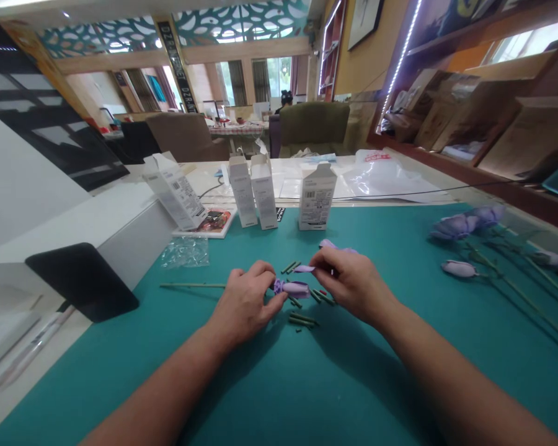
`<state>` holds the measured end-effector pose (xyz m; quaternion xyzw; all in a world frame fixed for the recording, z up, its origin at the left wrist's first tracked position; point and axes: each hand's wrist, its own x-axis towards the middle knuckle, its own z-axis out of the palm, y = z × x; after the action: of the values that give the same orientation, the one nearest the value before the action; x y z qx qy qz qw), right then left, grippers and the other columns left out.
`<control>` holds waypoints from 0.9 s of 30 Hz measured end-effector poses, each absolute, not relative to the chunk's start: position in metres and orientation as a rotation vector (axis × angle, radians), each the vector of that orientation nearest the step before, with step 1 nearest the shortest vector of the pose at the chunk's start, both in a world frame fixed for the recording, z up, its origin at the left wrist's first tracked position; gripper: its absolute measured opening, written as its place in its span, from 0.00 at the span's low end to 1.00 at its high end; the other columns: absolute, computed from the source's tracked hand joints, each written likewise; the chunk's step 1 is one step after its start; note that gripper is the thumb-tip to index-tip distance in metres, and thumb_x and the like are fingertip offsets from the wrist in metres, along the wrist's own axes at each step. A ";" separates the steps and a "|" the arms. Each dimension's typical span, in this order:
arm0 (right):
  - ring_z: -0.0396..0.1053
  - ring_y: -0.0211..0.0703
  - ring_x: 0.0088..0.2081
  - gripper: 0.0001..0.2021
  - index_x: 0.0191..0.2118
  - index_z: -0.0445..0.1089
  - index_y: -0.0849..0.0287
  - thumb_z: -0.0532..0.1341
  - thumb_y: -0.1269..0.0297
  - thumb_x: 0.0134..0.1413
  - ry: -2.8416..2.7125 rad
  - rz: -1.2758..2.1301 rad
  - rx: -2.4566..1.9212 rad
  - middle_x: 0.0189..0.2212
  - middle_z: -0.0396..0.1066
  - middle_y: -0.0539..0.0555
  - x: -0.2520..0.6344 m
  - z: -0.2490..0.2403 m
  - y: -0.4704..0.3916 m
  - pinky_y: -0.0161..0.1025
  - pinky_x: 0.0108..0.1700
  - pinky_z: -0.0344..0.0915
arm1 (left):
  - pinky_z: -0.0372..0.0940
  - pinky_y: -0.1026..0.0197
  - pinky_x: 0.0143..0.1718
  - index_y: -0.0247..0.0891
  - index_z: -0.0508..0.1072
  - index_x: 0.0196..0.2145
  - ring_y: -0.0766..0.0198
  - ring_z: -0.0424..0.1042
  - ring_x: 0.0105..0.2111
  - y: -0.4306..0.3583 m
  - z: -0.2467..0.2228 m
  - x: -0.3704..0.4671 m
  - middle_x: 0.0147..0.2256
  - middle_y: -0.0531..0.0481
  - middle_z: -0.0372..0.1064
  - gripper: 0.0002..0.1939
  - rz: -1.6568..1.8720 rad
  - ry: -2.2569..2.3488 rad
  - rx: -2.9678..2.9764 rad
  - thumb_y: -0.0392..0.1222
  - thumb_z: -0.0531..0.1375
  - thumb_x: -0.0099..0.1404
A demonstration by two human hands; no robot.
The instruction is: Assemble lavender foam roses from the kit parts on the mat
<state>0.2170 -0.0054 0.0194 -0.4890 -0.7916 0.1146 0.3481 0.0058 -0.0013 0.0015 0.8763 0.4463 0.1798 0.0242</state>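
My left hand (251,301) is closed around a purple flower bud (296,289), whose green stem (190,285) points left across the green mat (339,396). Between the fingers and thumb of my right hand (353,282) is a thin purple petal (304,269), held just above and to the right of the bud, apart from it. Several short cut green stem pieces (302,319) lie beneath and around the bud. Behind my right hand, more purple petals (330,245) show in part.
Small white boxes (317,197) stand along the mat's back edge. Crinkled clear plastic (185,251) and a black tablet-like panel (82,280) are at the left. Purple flowers (456,227) with long stems lie at the right. A person (286,99) sits far behind.
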 end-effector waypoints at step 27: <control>0.67 0.41 0.29 0.08 0.30 0.67 0.59 0.53 0.72 0.57 -2.245 -0.014 -1.051 0.25 0.70 0.53 0.210 0.005 -0.005 0.35 0.31 0.58 | 0.56 0.54 0.41 0.37 0.68 0.35 0.57 0.68 0.43 -0.002 0.005 0.005 0.45 0.45 0.67 0.09 0.427 1.306 2.695 0.45 0.54 0.67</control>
<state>0.2105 -0.0052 0.0051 -0.4009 -0.8564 -0.0052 0.3253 0.0050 -0.0020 0.0048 0.8893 0.4310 0.1410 0.0584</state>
